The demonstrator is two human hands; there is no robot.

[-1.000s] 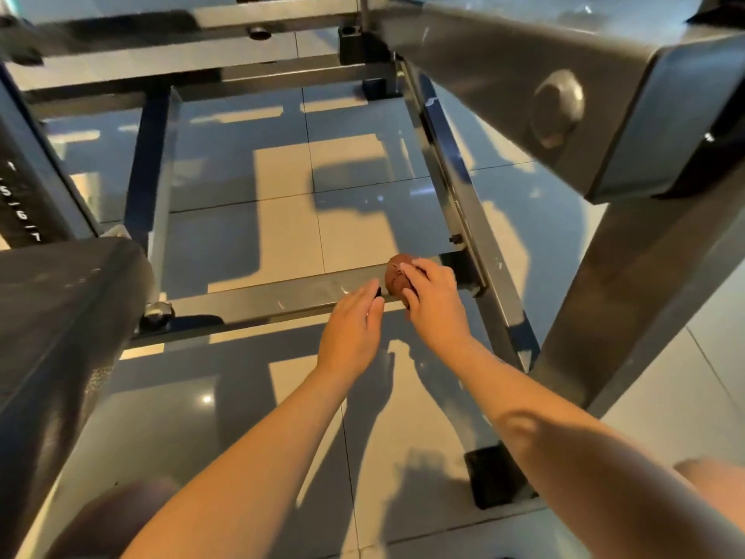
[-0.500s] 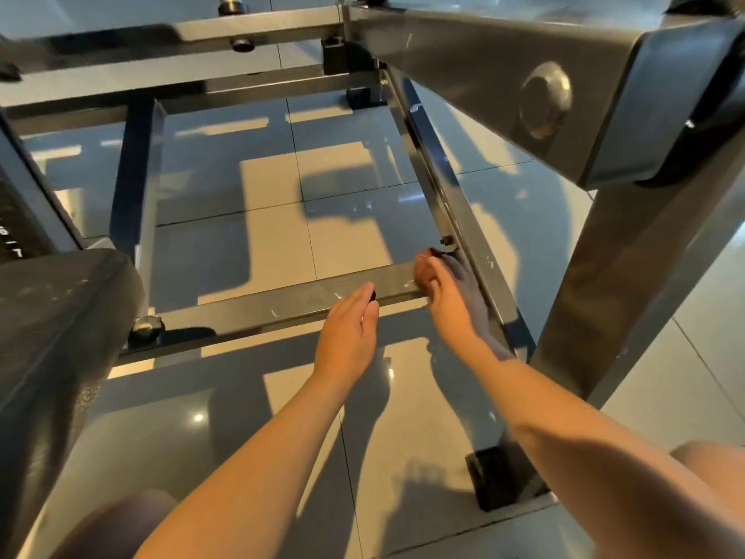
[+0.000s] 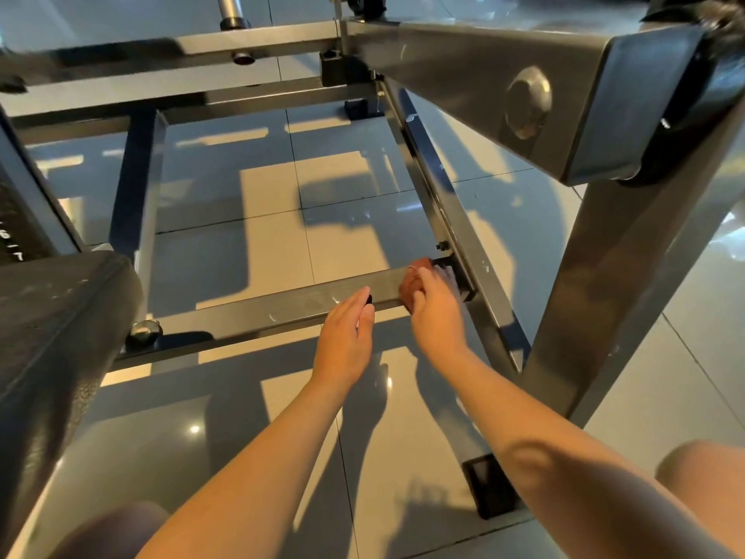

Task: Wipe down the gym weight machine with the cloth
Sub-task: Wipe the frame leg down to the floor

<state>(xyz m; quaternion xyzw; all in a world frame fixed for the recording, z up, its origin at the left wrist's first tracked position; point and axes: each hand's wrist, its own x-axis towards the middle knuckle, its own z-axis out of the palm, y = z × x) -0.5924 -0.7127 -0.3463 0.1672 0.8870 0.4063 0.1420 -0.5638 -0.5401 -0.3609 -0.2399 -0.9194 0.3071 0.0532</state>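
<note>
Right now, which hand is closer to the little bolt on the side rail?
Right. The right hand, gripping the cloth, is just beside the bolt; the left hand is farther left.

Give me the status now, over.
Left hand open at crossbar. Right hand grips cloth on crossbar's right end. Side rail just beyond.

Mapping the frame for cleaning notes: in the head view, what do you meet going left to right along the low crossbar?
pad → bolt → left hand → cloth → side rail → upright post
</note>
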